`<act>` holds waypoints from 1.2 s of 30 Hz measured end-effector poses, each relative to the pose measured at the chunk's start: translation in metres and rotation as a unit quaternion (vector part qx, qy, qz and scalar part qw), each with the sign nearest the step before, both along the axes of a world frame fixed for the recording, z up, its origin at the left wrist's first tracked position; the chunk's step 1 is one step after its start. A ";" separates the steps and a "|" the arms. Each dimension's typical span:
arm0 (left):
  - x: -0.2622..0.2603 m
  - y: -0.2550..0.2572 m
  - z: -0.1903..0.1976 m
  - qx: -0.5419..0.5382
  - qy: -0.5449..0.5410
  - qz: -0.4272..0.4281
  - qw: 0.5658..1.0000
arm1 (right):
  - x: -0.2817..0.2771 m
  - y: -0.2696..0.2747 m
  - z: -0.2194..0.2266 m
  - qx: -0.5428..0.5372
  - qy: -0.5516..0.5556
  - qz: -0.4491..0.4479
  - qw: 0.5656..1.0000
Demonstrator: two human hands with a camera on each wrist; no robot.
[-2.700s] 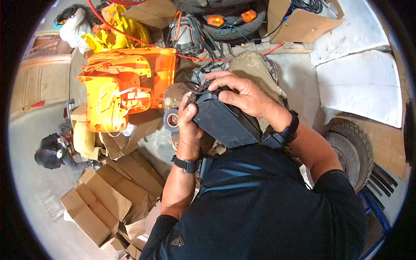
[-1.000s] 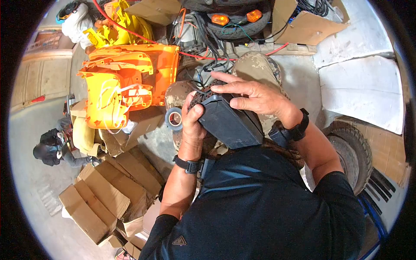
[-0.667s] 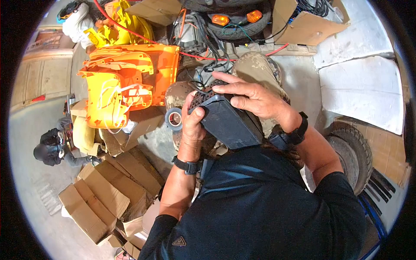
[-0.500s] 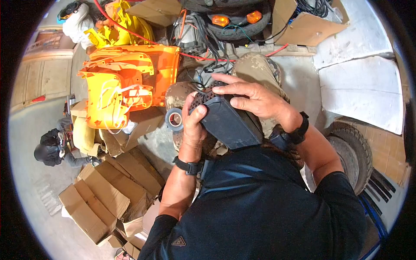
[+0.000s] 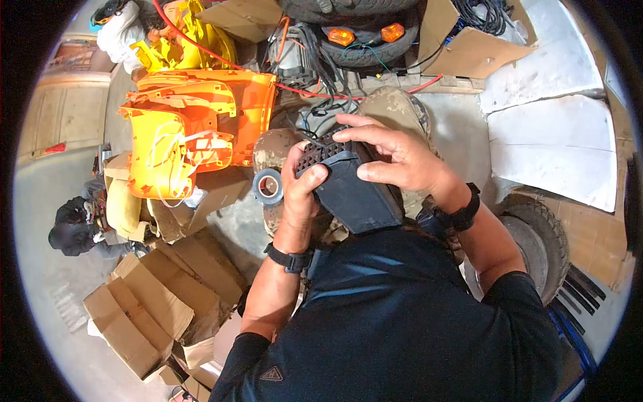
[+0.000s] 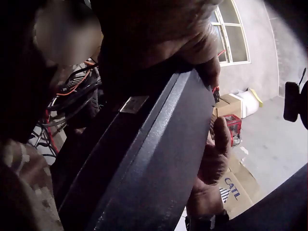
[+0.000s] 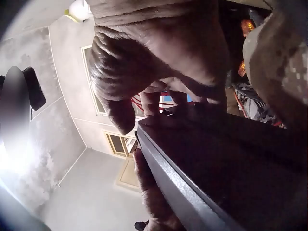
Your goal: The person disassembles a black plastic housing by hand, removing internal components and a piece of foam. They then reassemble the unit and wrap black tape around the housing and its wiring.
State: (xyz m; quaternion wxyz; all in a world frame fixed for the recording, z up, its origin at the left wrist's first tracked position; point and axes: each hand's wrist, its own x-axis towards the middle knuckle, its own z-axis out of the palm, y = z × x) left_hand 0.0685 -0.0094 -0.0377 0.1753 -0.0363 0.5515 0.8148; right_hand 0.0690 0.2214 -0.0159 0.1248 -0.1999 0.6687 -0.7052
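A black box-like case (image 5: 358,197) with a studded, perforated end (image 5: 318,155) is held over the lap in the head view. My left hand (image 5: 303,187) grips its left side near that end, thumb on the top face. My right hand (image 5: 402,157) lies over the upper right side, fingers extended across the far edge and thumb toward the top face. Dark cables (image 5: 321,120) run at the far end. The left wrist view shows the case's long edge (image 6: 163,120) and a small metallic plate (image 6: 134,104). In the right wrist view the case edge (image 7: 178,178) passes below my right hand (image 7: 159,53).
A tape roll (image 5: 268,186) is beside the left knee. Orange plastic panels (image 5: 251,114) lie to the left, cardboard (image 5: 151,295) below them. A motor (image 5: 295,60) and tyre (image 5: 375,53) are ahead; a wheel (image 5: 536,241) stands at right. Another person (image 5: 77,228) is at far left.
The case has tilted, and more of its studded end shows than before. My right hand has shifted slightly, with its thumb lying further from the far edge. The head view has moved a little.
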 end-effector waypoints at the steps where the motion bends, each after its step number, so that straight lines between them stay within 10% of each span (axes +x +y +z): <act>1: 0.000 0.000 0.001 -0.004 0.000 -0.002 1.000 | 0.001 -0.002 -0.002 0.006 0.009 -0.009 1.000; 12: 0.007 0.003 0.010 -0.033 0.008 0.014 0.999 | 0.016 -0.036 -0.006 0.039 0.126 -0.158 0.979; 36: 0.008 0.004 0.015 -0.027 -0.007 0.045 0.999 | 0.018 -0.008 -0.006 0.069 0.066 -0.089 0.991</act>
